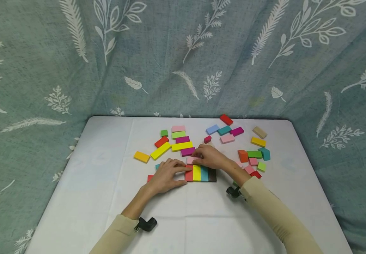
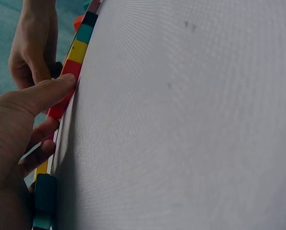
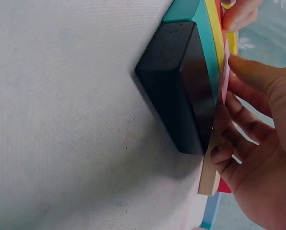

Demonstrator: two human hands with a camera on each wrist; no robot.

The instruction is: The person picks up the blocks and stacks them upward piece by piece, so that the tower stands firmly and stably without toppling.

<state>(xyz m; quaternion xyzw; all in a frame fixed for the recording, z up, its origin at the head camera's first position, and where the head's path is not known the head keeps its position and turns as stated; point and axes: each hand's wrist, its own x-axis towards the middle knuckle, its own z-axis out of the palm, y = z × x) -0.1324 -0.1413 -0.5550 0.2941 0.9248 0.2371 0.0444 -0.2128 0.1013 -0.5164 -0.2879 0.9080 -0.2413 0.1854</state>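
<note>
Four coloured blocks stand side by side in a row: a red block (image 1: 189,176), a yellow block (image 1: 197,173), a teal block (image 1: 204,174) and a black block (image 1: 212,175). My left hand (image 1: 166,176) steadies the row's left end, its fingers fairly straight and its thumb on the red block's near end. Just behind the row, my right hand (image 1: 211,157) pinches a pink block (image 1: 190,161) between thumb and fingers. In the right wrist view, that pink block (image 3: 224,76) lies along the far side of the row, partly hidden by the fingers.
Behind the left hand lie loose blocks, among them a long yellow block (image 1: 160,151) and an orange-yellow block (image 1: 141,157). More blocks, such as a green block (image 1: 254,154), lie beside the right forearm. A patterned curtain (image 1: 183,70) hangs behind the white table (image 1: 84,197).
</note>
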